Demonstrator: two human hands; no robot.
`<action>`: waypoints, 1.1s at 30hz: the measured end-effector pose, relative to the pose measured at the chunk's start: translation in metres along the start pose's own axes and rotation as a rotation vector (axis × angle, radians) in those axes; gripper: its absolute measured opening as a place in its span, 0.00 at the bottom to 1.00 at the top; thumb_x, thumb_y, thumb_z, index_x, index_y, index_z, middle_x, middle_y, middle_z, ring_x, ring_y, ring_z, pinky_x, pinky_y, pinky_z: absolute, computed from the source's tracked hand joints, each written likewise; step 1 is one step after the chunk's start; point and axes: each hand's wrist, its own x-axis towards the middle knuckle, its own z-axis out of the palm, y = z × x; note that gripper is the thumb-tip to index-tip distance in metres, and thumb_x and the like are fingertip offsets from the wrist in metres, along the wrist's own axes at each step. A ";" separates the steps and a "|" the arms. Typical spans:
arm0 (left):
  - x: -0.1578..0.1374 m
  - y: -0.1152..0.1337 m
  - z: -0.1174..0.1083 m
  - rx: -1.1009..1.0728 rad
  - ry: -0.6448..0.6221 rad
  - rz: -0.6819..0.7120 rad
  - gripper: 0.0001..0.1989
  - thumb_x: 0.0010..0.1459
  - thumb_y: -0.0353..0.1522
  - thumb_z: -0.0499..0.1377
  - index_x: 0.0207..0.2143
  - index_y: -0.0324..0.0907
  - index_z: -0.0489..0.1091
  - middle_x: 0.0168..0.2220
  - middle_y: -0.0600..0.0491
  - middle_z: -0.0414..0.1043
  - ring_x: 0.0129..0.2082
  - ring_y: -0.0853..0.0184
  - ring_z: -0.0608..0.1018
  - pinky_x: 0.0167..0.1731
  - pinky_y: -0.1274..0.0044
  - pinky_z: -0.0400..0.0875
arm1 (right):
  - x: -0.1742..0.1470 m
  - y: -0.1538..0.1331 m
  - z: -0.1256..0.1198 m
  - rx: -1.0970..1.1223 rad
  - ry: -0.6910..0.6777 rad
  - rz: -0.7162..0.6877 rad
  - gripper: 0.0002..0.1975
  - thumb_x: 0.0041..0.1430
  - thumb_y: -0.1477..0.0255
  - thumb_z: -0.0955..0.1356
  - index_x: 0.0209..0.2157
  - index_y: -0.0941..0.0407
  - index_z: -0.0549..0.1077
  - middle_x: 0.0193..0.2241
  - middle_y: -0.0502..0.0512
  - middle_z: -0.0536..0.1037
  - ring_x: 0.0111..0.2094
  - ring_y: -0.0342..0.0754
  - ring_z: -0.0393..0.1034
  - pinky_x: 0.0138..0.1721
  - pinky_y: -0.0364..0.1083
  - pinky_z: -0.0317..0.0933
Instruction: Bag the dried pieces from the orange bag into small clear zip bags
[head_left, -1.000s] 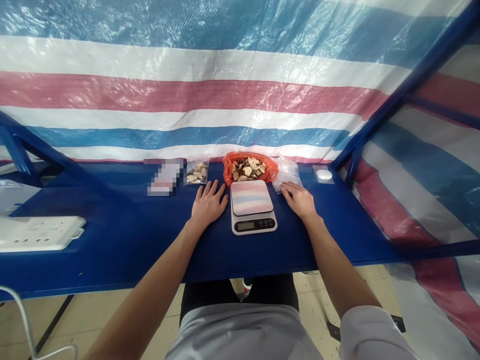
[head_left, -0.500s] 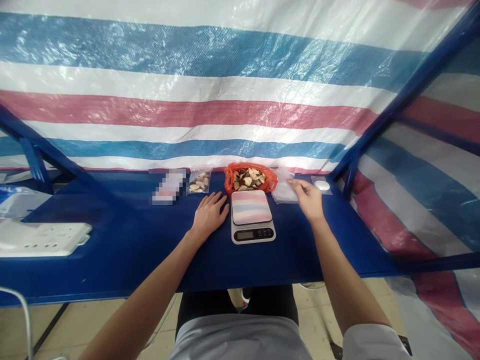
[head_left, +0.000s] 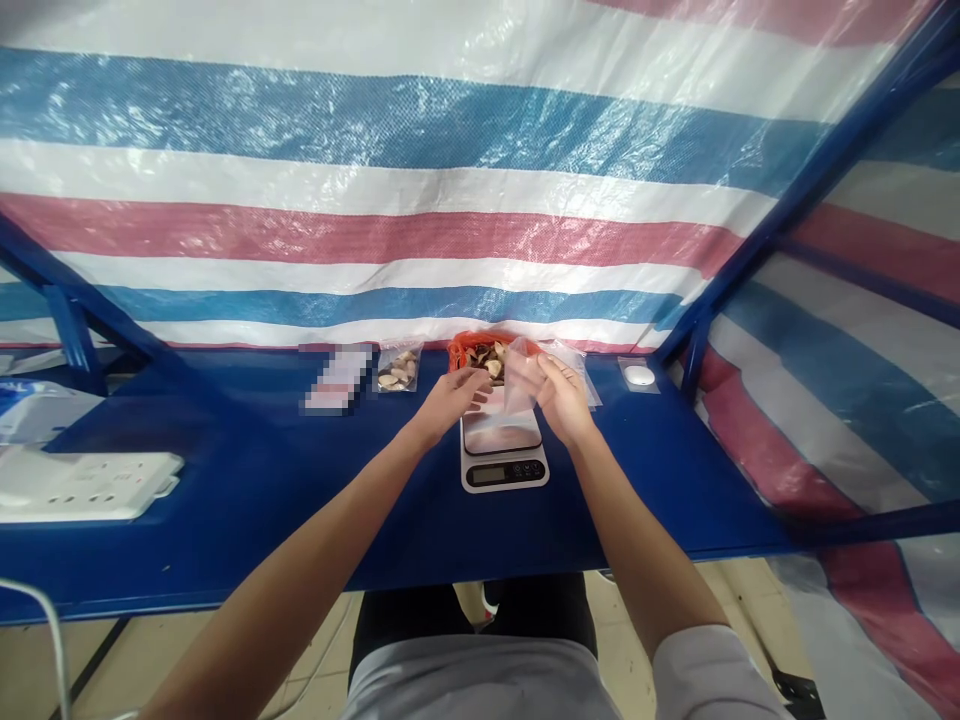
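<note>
My right hand pinches a clear plastic bag above the back of the kitchen scale. To the left of that bag is my left hand, its fingers apart and nothing visible in them; it is slightly blurred. Behind the scale lies an orange-red plastic bag of dried slices, partly covered by my hands and the clear bag. A stack of clear bags rests just beyond my right hand. The scale's platform is bare and reflects the striped sheet.
Left of the orange bag sits a filled clear bag of slices, beside a blurred-out item. A small bag with a white round object lies at the right. A white power strip occupies the table's left side; a striped sheet hangs behind.
My right hand has come left from the bag stack with one clear bag. My left hand has lifted off the table and moved right, over the scale's left edge.
</note>
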 end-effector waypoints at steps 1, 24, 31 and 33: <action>0.000 0.003 0.002 -0.039 -0.022 -0.046 0.25 0.57 0.51 0.61 0.41 0.38 0.75 0.39 0.45 0.79 0.36 0.60 0.81 0.39 0.69 0.77 | 0.001 0.002 0.004 0.029 0.013 0.005 0.16 0.56 0.55 0.73 0.33 0.54 0.75 0.48 0.59 0.82 0.55 0.60 0.75 0.55 0.61 0.71; 0.024 -0.009 -0.016 -0.699 0.219 0.000 0.22 0.35 0.26 0.75 0.37 0.39 0.78 0.31 0.55 0.78 0.25 0.73 0.75 0.27 0.80 0.70 | -0.001 0.029 0.009 0.099 0.032 0.216 0.17 0.56 0.54 0.73 0.40 0.52 0.80 0.46 0.57 0.83 0.51 0.56 0.78 0.52 0.54 0.73; 0.024 -0.007 -0.042 -0.510 0.118 0.065 0.25 0.32 0.33 0.77 0.38 0.42 0.81 0.38 0.51 0.81 0.33 0.67 0.78 0.32 0.78 0.73 | 0.018 0.016 0.018 -0.063 0.064 0.354 0.19 0.63 0.54 0.68 0.44 0.54 0.79 0.44 0.60 0.84 0.43 0.53 0.81 0.37 0.47 0.77; 0.025 -0.009 -0.050 -0.457 0.071 0.065 0.25 0.33 0.34 0.77 0.38 0.42 0.81 0.38 0.50 0.81 0.34 0.66 0.78 0.33 0.77 0.73 | 0.025 0.016 0.023 -0.113 0.093 0.351 0.19 0.61 0.55 0.71 0.46 0.53 0.79 0.43 0.59 0.84 0.41 0.53 0.82 0.33 0.46 0.77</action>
